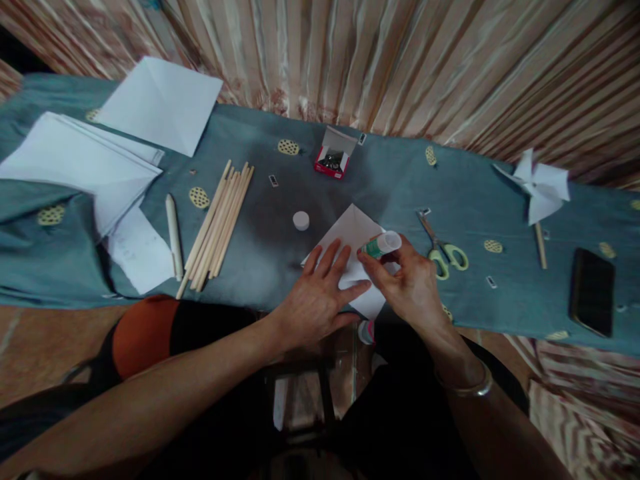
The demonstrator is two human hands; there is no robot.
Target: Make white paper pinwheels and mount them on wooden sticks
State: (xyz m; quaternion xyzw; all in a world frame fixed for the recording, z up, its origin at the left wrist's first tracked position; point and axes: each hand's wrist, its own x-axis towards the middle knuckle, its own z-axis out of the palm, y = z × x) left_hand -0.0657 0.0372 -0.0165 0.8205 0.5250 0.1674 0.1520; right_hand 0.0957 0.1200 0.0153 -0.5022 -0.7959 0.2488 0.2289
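Note:
My left hand (317, 293) lies flat with its fingers spread over a piece of white paper (350, 230), pressing it to the cloth. A glue stick (381, 245) with a green label is gripped in my right hand (413, 280), tilted over the same paper. Its lower end is hidden by my fingers, so contact with the paper cannot be made out. The round white cap (301, 221) sits apart on the cloth, left of the paper. Just right of my right hand are scissors (445, 257) with green handles.
Wooden sticks (220, 227) and a marker-like stick (174, 237) lie left, beside stacked white paper (75, 157) and a square sheet (165, 103). A small red box (333, 157) of metal bits stands open behind. At right are a paper pinwheel (537, 187) and a phone (591, 291).

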